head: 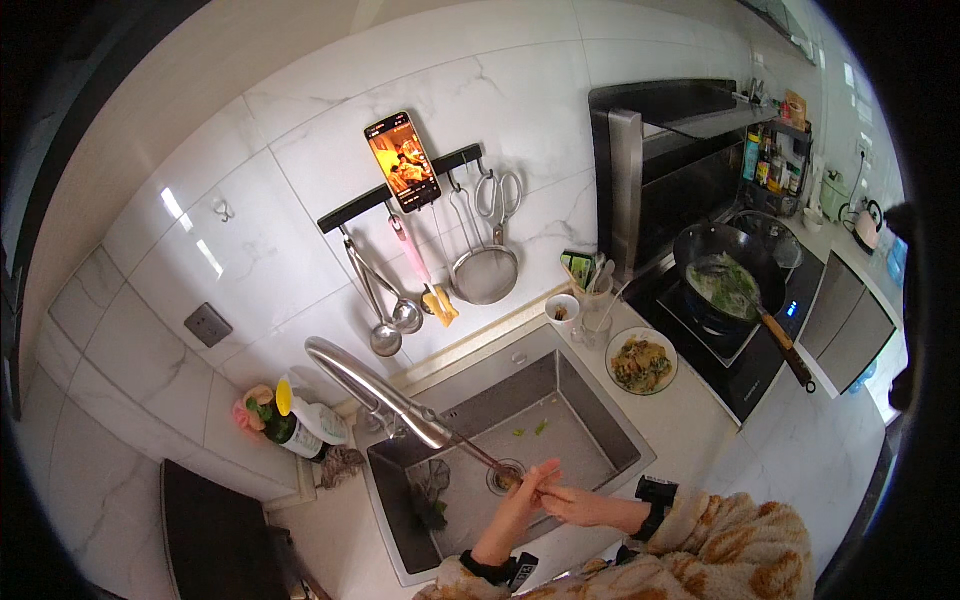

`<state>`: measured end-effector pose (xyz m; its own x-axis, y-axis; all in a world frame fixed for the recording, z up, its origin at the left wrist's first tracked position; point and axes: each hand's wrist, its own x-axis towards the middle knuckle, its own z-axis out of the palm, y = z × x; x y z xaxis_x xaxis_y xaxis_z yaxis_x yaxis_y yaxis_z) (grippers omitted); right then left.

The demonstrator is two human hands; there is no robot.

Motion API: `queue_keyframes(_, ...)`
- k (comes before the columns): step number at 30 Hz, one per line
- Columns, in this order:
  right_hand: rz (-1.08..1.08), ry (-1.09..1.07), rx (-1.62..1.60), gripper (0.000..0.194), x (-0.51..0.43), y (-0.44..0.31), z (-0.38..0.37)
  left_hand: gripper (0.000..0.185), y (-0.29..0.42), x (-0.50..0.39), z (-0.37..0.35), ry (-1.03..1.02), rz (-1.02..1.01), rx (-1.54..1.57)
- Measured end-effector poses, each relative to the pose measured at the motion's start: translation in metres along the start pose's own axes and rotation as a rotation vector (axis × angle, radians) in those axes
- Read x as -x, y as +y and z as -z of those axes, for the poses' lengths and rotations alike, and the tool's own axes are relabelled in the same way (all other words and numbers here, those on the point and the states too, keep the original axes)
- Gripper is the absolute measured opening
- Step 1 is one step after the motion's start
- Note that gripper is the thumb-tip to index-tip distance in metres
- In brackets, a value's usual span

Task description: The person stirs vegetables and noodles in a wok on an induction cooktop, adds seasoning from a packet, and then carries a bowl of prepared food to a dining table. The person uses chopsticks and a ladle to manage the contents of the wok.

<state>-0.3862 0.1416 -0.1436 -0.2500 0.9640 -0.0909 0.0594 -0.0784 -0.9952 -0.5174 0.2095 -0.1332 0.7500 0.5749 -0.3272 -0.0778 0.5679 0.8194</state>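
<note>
Over the stainless steel sink [600,427], my left hand [527,486] and my right hand [574,505] meet, one against the other. Thin brown sticks, apparently chopsticks [480,454], extend from between them toward the faucet [390,397]. The gripped ends are hidden by my fingers. Just beyond my fingertips is the sink drain [498,471]. Bits of green leaf [541,427] lie on the basin floor. A dark, crumpled bag-like thing [431,487] rests in the basin's left side. Whether water is running is not clear.
Right of the sink stand a plate of cooked food [642,361] and a small white bowl [562,308]. A wok [727,277] with greens sits on the cooktop [757,379], handle toward me. Bottles [319,424] stand left of the faucet. Ladles [386,340] and a strainer [485,274] hang above.
</note>
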Motion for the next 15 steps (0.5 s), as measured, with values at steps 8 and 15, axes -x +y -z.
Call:
queue_keyframes(8,0.042,-0.024,-0.024,0.040,0.009,0.010,-0.007,0.052,-0.013,0.001,-0.009,-0.019,-0.071,0.040)
queue_keyframes(15,0.089,-0.094,0.273,0.033,0.040,-0.058,0.041,0.051,0.002,0.016,-0.008,-0.023,-0.285,-0.148)
